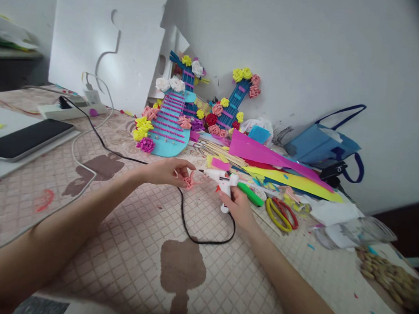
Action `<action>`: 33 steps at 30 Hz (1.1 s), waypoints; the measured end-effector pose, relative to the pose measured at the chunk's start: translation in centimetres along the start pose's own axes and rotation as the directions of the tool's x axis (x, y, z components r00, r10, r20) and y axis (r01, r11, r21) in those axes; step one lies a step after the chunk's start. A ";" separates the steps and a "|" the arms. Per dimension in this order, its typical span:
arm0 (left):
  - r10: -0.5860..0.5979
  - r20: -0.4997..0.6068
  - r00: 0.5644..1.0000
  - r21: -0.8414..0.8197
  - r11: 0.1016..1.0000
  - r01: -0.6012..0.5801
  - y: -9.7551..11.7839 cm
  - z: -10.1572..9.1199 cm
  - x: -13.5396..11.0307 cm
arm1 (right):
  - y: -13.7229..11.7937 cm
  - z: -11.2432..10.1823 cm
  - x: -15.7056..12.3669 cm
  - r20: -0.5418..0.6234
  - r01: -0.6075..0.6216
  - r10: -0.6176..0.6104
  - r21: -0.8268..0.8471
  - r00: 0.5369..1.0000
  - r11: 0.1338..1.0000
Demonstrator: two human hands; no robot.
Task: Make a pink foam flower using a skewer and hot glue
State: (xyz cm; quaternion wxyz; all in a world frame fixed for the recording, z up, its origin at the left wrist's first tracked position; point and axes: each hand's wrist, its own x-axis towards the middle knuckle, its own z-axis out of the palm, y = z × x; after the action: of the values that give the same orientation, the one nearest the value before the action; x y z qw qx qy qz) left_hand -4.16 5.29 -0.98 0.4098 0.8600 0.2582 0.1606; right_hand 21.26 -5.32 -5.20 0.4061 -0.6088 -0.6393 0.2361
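My left hand [166, 170] pinches a small pink paper flower [189, 179] just above the patterned tablecloth [124, 246]. My right hand [239, 204] is wrapped round the handle of a white glue gun [222, 178], whose nozzle points left at the flower. The gun's black cord [203, 240] loops over the cloth below both hands. Behind them stand blue paper guitar models [172, 121] trimmed with paper flowers.
Coloured foam sheets [267, 156], wooden sticks, a green marker [250, 194] and yellow-red scissors [280, 213] lie to the right. A blue bag [321, 143] leans on the wall. A dark tablet [24, 137] and a power strip [67, 110] are at left. Nuts [387, 277] lie far right.
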 end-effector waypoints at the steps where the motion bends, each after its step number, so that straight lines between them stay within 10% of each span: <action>1: -0.014 -0.023 1.000 0.026 1.000 0.015 -0.3 0.2 0.1 | 0.1 -0.3 -0.3 -0.007 -0.022 0.022 0.037 1.000 0.999; 27: 0.104 -0.099 0.990 0.282 0.957 -0.072 -2.6 0.7 0.6 | -0.2 -1.6 -2.9 -0.131 -0.087 0.121 0.236 0.984 0.968; 33: 0.122 -0.317 0.941 0.266 0.963 -0.036 -1.3 1.0 0.5 | -0.1 -1.5 -3.0 -0.147 -0.079 0.114 0.223 0.983 0.972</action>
State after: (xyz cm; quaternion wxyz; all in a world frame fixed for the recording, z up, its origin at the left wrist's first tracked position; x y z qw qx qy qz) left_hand -3.67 5.66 -2.63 0.2393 0.8763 0.3068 0.2841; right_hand 22.14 -8.57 -5.00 0.5077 -0.6081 -0.5450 0.2746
